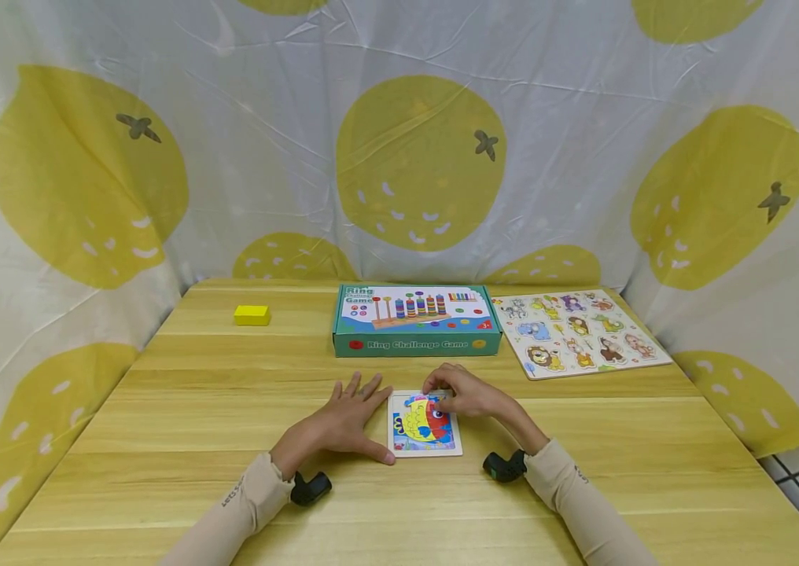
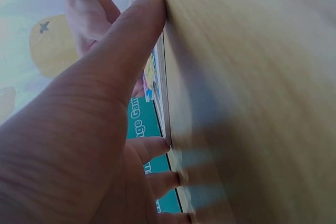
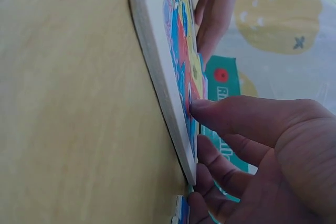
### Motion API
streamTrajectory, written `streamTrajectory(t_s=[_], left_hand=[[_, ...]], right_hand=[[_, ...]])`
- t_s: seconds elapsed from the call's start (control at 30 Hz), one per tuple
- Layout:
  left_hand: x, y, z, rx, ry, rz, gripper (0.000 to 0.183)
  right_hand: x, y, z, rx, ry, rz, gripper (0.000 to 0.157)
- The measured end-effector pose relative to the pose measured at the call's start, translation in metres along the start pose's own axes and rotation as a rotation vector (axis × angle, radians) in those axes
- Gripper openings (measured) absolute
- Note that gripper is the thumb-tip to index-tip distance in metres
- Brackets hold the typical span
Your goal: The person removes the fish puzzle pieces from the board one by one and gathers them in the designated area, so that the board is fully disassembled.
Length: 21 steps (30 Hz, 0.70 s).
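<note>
A small fish jigsaw puzzle (image 1: 422, 428), yellow and red on blue, lies in a white-edged tray (image 1: 428, 453) on the table. My left hand (image 1: 336, 420) is spread flat beside it, with the thumb and index fingertips at the tray's left edge. Over the upper right part, my right hand (image 1: 469, 391) has curled fingers, and its thumb (image 3: 207, 109) rests on the picture. A puzzle piece (image 3: 203, 81) stands slightly proud of the picture by that thumb, apparently pinched; the index fingertip is largely hidden in the right wrist view.
Behind the tray stands a green Ring Challenge Game box (image 1: 417, 322). An animal peg board (image 1: 576, 334) lies at the back right, and a yellow block (image 1: 252, 315) at the back left. A small blue-topped piece (image 3: 182, 209) sits near the right hand's lower fingers.
</note>
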State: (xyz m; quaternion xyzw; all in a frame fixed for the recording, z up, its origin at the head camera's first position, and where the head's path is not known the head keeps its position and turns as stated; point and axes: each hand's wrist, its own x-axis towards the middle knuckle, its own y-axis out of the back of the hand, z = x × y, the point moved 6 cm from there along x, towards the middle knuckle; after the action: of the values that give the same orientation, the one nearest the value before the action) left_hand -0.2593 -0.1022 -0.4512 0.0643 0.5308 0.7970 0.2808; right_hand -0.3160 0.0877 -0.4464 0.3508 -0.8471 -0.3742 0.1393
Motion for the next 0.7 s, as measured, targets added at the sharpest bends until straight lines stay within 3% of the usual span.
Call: streamTrajectory(t_s=[0.3,0.7], left_hand=[[-0.0002,-0.0005,-0.0011,0.005,0.007,0.003,0.111],[0.0007,-0.0001,-0.0009,0.014,0.015,0.000,0.110]], right_hand=[[-0.0008,0.0041,-0.0080,0.150,-0.007,0.000,0.017],[0.0020,0.0016,-0.0033,0.209,-0.015,0.002,0.011]])
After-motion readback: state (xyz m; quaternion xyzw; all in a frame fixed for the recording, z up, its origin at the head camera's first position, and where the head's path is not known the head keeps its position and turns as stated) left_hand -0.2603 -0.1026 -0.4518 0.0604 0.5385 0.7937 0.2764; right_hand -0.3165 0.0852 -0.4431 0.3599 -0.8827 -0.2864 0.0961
